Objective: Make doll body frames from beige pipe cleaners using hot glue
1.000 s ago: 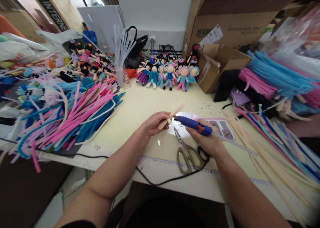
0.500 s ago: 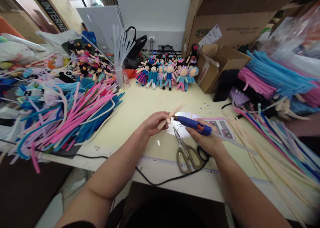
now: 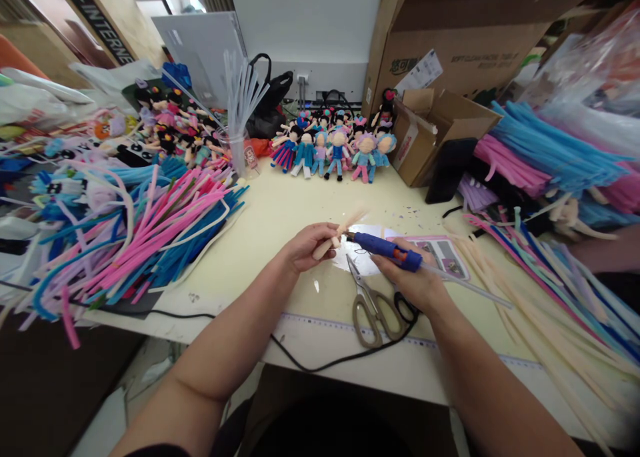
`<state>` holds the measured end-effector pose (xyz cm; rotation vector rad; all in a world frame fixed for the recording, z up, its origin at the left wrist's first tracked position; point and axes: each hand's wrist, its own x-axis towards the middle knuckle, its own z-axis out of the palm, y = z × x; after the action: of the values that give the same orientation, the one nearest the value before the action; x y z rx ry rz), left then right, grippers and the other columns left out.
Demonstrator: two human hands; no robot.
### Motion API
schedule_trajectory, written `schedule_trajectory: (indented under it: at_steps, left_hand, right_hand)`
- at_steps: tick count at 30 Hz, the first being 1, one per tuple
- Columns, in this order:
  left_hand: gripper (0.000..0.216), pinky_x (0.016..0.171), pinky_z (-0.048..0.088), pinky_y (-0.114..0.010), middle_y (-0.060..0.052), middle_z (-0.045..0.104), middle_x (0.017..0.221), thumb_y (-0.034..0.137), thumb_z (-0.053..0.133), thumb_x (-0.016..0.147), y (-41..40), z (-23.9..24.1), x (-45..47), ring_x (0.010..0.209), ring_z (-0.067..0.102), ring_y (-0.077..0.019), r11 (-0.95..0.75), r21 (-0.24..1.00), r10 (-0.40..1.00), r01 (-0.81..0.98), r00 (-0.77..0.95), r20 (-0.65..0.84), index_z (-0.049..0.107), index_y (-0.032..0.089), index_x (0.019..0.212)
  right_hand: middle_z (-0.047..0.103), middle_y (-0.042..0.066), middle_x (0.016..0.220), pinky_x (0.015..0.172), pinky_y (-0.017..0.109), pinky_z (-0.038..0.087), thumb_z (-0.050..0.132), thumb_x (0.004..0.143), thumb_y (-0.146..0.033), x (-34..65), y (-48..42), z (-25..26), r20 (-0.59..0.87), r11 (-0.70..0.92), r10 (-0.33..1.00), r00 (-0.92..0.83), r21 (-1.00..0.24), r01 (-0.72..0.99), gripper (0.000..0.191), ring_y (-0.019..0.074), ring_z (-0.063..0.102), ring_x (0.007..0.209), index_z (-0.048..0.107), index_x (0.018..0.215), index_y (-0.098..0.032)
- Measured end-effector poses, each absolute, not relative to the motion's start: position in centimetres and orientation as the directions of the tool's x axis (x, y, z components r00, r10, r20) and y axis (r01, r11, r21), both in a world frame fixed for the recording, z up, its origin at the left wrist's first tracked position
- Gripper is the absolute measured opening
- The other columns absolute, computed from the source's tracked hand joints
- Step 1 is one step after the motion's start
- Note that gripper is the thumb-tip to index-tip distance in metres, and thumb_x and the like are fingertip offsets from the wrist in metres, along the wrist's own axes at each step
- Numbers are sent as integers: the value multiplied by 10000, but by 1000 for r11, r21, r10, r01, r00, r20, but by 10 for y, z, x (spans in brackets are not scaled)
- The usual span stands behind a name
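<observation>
My left hand (image 3: 314, 245) is closed on a small piece of bent beige pipe cleaners (image 3: 326, 247), pinched between thumb and fingers. One fuzzy end of the piece sticks out to the upper right. In my right hand (image 3: 413, 277) is a blue glue gun (image 3: 383, 245) with orange parts, gripped around its handle. A clear glue stick (image 3: 465, 287) juts from its back. The nozzle meets, or nearly meets, the beige piece; I cannot tell which. Scissors (image 3: 369, 307) with grey-beige handles lie below, between my hands, blades pointing away from me.
Colourful pipe cleaners (image 3: 145, 233) heap up at left, beige ones (image 3: 530, 317) at right. Small dolls (image 3: 337, 153) stand at the back beside an open cardboard box (image 3: 425, 133). A cup of glue sticks (image 3: 240, 153) stands back left. A black cord (image 3: 320, 369) crosses the front edge.
Almost nothing differs. The glue gun nozzle and the beige pipe cleaners stay together at the same spot, and the view has shifted very slightly.
</observation>
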<state>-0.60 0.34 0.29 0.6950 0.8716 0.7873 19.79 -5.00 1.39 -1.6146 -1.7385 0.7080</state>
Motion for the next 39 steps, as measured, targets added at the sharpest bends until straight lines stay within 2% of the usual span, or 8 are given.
schedule_trajectory:
  at_steps: [39]
  left_hand:
    - [173,439,422,-175,-15,558,631,124,598,623,6,-3,-6,489,485,-65,468,839,860,-277,361,-360,631,106,792]
  right_hand:
    - [529,-3,586,531,285,367,593,712,-457,197,-49,13,104,94,994,-24,-747,658,263,144,478,563,567,666,-199]
